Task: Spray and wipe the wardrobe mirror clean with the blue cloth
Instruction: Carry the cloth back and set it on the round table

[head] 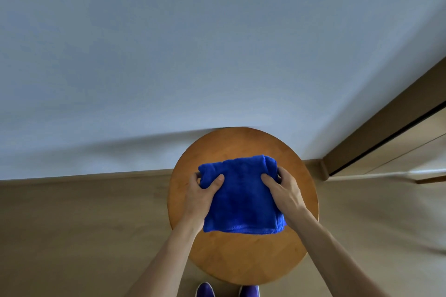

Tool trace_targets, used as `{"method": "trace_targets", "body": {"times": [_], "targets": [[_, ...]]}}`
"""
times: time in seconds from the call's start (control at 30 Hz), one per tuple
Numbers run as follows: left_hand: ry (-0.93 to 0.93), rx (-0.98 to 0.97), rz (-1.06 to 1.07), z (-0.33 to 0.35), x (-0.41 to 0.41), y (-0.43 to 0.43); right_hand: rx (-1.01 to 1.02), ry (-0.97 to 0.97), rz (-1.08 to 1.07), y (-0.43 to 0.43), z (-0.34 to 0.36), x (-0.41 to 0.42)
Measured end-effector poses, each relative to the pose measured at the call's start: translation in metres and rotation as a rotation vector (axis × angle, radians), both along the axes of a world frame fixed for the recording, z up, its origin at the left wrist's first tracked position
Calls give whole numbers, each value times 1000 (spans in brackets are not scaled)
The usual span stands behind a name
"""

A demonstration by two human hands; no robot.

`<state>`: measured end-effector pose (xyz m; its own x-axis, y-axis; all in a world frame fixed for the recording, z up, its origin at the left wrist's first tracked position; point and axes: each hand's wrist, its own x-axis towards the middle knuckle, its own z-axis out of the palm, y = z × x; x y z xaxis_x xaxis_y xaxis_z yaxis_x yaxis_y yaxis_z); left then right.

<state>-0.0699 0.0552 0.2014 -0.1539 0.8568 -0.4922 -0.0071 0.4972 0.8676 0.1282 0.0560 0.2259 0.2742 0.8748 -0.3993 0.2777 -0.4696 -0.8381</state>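
The folded cloth [241, 197] is over the middle of the round stool [241, 255]. The left hand [202, 195] clamps its 9 o'clock edge, thumb on top; the right hand [284, 193] clamps the 3 o'clock edge likewise. Purple shoes [205, 290] show at the stool's 6 o'clock, a wall [193, 55] at 12

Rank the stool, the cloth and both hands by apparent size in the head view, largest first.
1. stool
2. cloth
3. left hand and right hand: they look alike, so no ranking between them.
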Motion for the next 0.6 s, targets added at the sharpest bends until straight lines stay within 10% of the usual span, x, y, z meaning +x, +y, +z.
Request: {"method": "trace_targets", "body": {"times": [0.6], "targets": [[24,-206,-144,-127,14,29,-173,-213,131,23,-124,31]]}}
